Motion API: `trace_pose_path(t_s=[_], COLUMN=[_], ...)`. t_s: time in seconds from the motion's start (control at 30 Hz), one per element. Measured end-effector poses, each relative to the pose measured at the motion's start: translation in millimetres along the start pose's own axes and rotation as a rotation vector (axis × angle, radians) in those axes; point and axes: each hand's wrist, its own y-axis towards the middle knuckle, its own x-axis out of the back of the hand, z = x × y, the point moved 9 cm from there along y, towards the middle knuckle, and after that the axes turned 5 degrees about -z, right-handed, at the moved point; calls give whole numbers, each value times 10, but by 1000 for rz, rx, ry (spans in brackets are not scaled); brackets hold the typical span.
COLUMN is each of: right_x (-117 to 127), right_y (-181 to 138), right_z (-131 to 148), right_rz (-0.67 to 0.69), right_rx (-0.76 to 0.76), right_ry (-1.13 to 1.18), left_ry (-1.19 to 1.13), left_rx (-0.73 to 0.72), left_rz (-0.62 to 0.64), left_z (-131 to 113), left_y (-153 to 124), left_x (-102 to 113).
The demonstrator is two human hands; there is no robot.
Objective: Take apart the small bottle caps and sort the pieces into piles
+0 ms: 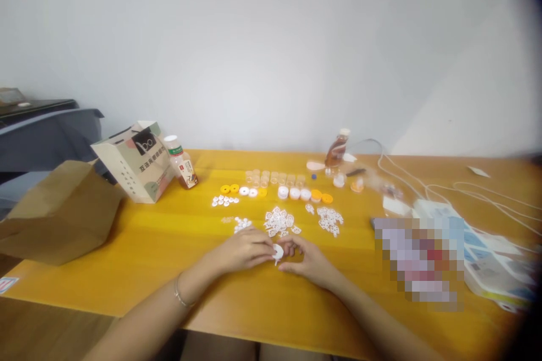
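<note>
Both my hands rest on the yellow table (148,248) near its front edge and meet around a small white round part (278,252). My left hand (241,249) pinches it from the left with curled fingers. From the right, the fingers of my right hand (307,259) close on the same part. Just beyond my hands lie piles of small white flat pieces (279,221), with another pile (330,219) to the right.
Rows of yellow and white discs (237,189), round caps (302,194) and clear small cups (273,177) lie further back. A paper bag (135,161), a brown bag (59,211), two bottles (183,164) (337,149), white cables (466,189) and booklets (486,259) surround them.
</note>
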Motion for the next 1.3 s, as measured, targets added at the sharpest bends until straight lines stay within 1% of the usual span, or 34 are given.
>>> trace_pose_path(t_s=[0.1, 0.17, 0.2, 0.23, 0.27, 0.33, 0.4, 0.47, 0.6, 0.7, 0.83, 0.93, 1.0, 1.03, 1.1, 1.13, 1.17, 1.2, 1.23, 1.3], right_x=[21, 12, -8, -31, -52, -77, -80, -83, -95, -94, -82, -72, -53, -37, 12, 39, 63, 82, 90, 78], right_y=[-17, -29, -35, -41, -46, -54, -60, -66, -68, -62, -60, -57, -44, -34, -11, -1, 7, 13, 17, 18], right_z=[-16, 19, 45, 71, 94, 130, 151, 156, 142, 130, 119, 104, 80, 60, 3, -30, -60, -85, -101, -115], right_rz=[-48, -51, -31, -6, 18, 47, 49, 48, 51, 46, 36, 30, 12, -3, -52, -81, -106, -127, -138, -131], right_rx=[12, 45, 65, 84, 98, 117, 129, 133, 134, 132, 123, 99, 64, 39, -29, -68, -105, -137, -163, -205], right_ry=[-61, -116, -141, -163, -184, -214, -235, -247, -256, -248, -227, -181, -119, -82, 5, 56, 111, 171, 232, 335], left_ry=[32, 74, 95, 125, 166, 263, 323, 353, 400, 414, 418, 415, 413, 406, 351, 266, 164, 79, 17, -77], left_rx=[72, 166, 222, 284, 343, 436, 473, 487, 517, 534, 542, 542, 539, 530, 468, 388, 290, 207, 157, 121], left_rz=[-142, -247, -277, -280, -255, -162, -93, -66, -28, -13, -10, -34, -60, -77, -115, -154, -168, -164, -137, -137], left_z=[204, 440, 577, 721, 864, 1121, 1310, 1443, 1603, 1652, 1677, 1635, 1521, 1420, 1116, 896, 656, 430, 244, -5], left_y=[-31, -65, -77, -80, -70, -16, 79, 184, 294, 270, 211, 204, 206, 207, 211, 221, 227, 221, 206, 169], left_x=[308, 520, 592, 628, 628, 549, 442, 349, 215, 177, 184, 224, 255, 266, 257, 245, 207, 156, 87, -4])
